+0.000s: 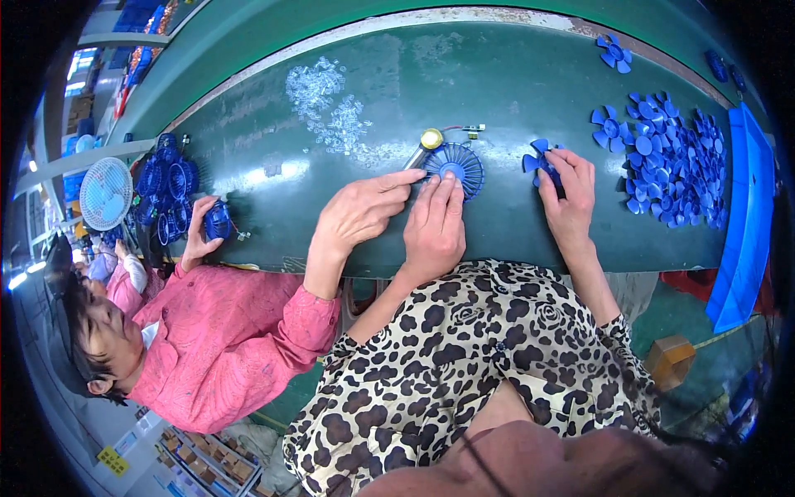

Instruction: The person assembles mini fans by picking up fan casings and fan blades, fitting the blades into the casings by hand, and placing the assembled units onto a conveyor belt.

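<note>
My left hand (435,228) lies with its fingers stretched out on the round blue fan grille (469,166), fingertips near its hub. Just beyond it, a silvery cylinder with a pale yellow round end (431,138) touches or nearly touches the rim. Thin wires run from there to a small connector board (474,130). A co-worker's hand (364,211) reaches in from the left, its index finger at the cylinder and the grille's edge. Further right, my right hand (570,195) pinches a blue fan blade (538,159) at the table surface; part of the blade is hidden by the fingers.
Many loose blue fan blades (672,157) lie heaped at the right, beside a long blue tray (743,224). Small clear pieces (319,91) are scattered at the far left. The co-worker's other hand (199,232) holds a blue fan part near stacked blue housings (170,186).
</note>
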`<action>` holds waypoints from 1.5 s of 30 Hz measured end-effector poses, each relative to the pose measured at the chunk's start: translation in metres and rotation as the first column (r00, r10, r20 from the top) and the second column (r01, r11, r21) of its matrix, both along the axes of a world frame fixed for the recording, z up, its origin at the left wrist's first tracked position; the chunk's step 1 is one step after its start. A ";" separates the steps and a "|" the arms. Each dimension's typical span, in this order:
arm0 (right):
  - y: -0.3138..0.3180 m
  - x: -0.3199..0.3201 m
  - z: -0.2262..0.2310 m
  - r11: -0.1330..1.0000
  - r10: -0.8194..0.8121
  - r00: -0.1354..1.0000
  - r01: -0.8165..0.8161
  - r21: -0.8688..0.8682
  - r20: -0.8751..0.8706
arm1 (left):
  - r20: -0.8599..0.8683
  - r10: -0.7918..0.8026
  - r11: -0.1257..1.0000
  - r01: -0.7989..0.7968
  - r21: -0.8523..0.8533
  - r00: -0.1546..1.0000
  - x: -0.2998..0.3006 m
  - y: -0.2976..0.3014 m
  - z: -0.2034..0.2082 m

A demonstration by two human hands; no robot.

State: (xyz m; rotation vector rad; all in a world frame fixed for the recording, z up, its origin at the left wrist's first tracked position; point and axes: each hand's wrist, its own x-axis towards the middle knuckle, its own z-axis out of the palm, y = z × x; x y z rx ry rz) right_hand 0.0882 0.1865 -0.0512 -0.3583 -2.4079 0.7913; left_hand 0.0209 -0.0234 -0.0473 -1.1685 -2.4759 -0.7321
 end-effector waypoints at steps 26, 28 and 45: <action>0.022 -0.020 0.005 0.998 -0.016 1.000 0.016 0.065 0.013 | -0.084 -0.115 0.992 0.110 -0.066 0.990 -0.277 0.262 0.023; 0.025 -0.018 0.005 1.000 -0.021 0.999 0.021 0.015 0.025 | -0.013 -0.136 0.987 0.134 -0.094 0.991 -0.285 0.281 0.008; 0.025 -0.012 -0.003 0.997 -0.046 0.999 0.046 0.062 -0.006 | 0.548 -0.790 0.612 -0.406 0.678 -0.276 -0.147 0.099 0.050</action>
